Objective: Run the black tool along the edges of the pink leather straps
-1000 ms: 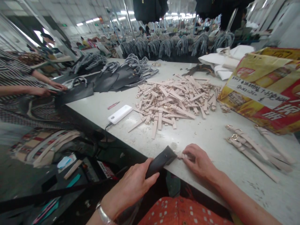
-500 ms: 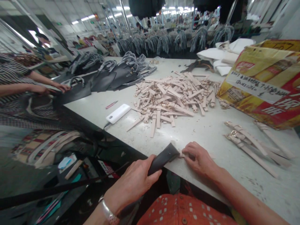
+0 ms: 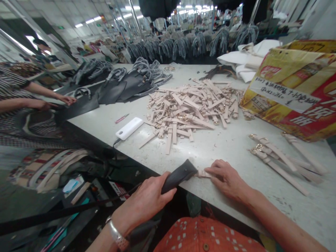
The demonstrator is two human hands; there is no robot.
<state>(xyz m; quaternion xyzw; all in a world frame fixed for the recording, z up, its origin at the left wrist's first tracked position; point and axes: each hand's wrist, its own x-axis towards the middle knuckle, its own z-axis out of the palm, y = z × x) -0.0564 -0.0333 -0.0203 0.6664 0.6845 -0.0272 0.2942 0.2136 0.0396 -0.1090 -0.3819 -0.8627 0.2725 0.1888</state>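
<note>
Left hand [image 3: 147, 204] is wrapped around the handle of a black tool [image 3: 178, 176], whose flared head rests at the near edge of the surface [image 3: 231, 147]. Right hand [image 3: 227, 178] lies flat, fingers pressing a pale beige strap piece [image 3: 202, 173] against that edge, touching the tool head. The piece is short and flat; most of it is hidden under the fingers, detail unclear. A strap pile [image 3: 191, 105] lies mid-surface, well apart.

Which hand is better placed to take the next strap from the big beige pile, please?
The right hand, probably. It only presses flat on a small beige strap piece and lies nearer the strap pile. The left hand is closed around the black tool at the table edge.
</note>
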